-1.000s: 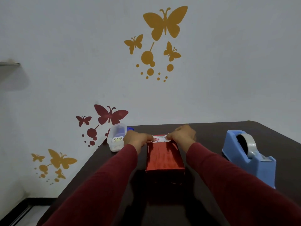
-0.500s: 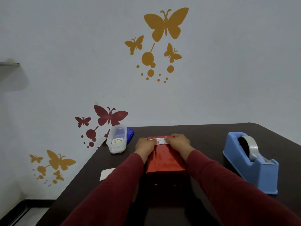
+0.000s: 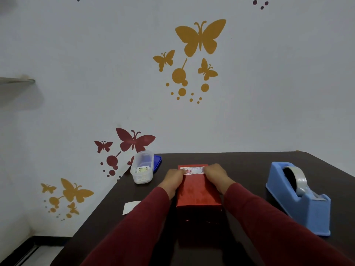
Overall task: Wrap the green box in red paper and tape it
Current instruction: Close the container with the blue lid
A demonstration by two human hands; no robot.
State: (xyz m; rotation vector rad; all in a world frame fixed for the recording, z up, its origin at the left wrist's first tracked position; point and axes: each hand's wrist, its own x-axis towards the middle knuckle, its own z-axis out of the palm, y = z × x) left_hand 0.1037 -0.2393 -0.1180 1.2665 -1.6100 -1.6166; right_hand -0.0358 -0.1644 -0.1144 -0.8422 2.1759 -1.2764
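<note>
A box wrapped in red paper (image 3: 197, 191) lies on the dark bench (image 3: 249, 169) at lower centre of the frame, its long side running away from the camera; no green shows anywhere on it. Across its far end lies a white label strip (image 3: 193, 171) with a small printed picture. The left hand (image 3: 172, 178) sits at the left end of the strip and the right hand (image 3: 216, 174) at the right end; both are curled, fingertips down on the label's ends and the box top, pressing or pinching it there, though I cannot tell which from this angle; dark red sleeves run from both wrists to the bottom edge of the frame.

At the right of the frame, well apart from the box, stands a blue tape dispenser (image 3: 299, 196) with a grey roll of tape (image 3: 296, 178) set in it; left of the box, near the bench's far-left corner, stands a clear plastic container (image 3: 142, 168) with a small card inside, and a blue lid (image 3: 157, 163) lies just behind it. A white slip of paper (image 3: 130, 207) lies on the bench at lower left, beside the left sleeve. Gold and dark red butterfly decals (image 3: 200, 38) are on the pale wall behind.
</note>
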